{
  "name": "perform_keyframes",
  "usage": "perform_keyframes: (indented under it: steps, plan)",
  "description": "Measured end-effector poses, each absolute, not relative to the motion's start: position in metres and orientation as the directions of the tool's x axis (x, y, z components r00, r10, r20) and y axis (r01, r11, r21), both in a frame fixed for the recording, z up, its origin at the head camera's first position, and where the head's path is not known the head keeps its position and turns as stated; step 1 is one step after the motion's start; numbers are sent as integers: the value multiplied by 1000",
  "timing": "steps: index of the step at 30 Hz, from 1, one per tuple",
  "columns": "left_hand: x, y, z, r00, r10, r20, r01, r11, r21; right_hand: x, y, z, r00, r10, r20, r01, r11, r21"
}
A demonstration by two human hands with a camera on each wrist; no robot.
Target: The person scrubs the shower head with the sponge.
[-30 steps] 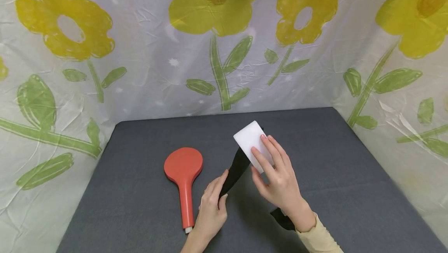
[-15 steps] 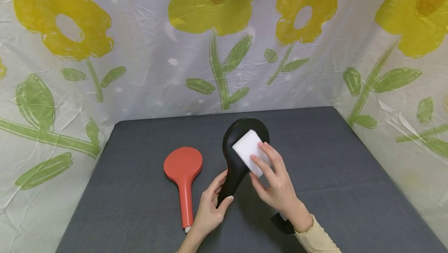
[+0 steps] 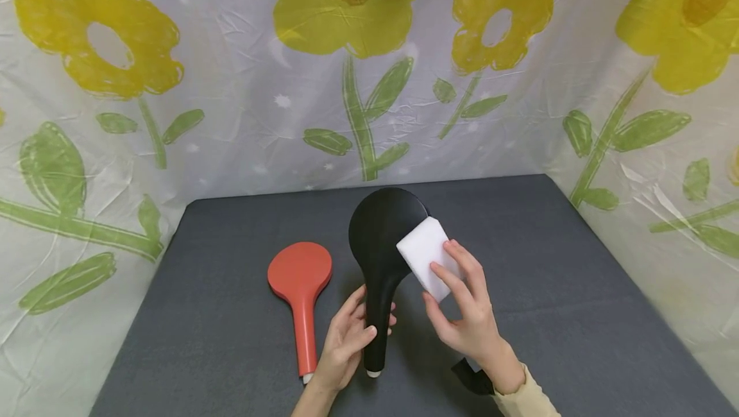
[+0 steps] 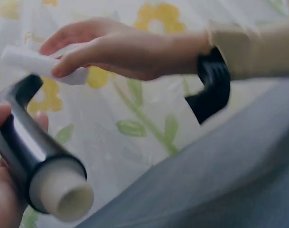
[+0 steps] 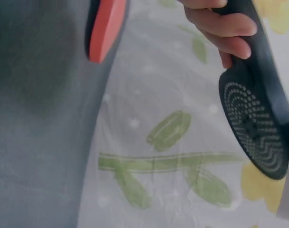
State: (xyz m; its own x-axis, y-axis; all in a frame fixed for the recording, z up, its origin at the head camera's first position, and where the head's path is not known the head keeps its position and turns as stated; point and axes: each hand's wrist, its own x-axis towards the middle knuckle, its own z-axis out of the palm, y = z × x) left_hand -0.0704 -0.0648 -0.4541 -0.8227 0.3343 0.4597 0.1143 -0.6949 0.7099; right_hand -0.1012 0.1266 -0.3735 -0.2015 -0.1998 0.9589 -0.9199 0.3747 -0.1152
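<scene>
In the head view my left hand (image 3: 340, 353) grips the handle of a black shower head (image 3: 381, 231), its thumb across the front of the handle. The smooth back of the shower head faces the head camera, while its perforated spray face (image 5: 253, 128) shows in the right wrist view. A pale hollow connector (image 4: 63, 194) sticks out of the handle's end in the left wrist view. My right hand (image 3: 473, 311) pinches a white sponge block (image 3: 424, 250) between thumb and fingers. That sponge overlaps the right edge of the shower head's round part.
A red shower head (image 3: 300, 269) lies on the dark grey table (image 3: 219, 314) to the left of my left hand. Behind the table hangs a pale curtain (image 3: 248, 128) printed with yellow flowers. A black strap (image 3: 472, 377) hangs at my right wrist.
The black shower head has turned from edge-on to back-side up and swung more upright in my left hand. The sponge has moved slightly down and right, from over its middle to its edge.
</scene>
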Motion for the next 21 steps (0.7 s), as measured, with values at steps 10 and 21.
perform_keyframes:
  steps: [10,21]
  plan:
    - [-64,-63,-452,-756,448,477,-126,-814,566,-105,114,-402,44,-234,971,-943,311,118]
    - [-60,-58,-454,-656,550,517,-319,-823,471,-113,120,-366,-14,27,1000,-942,335,-23]
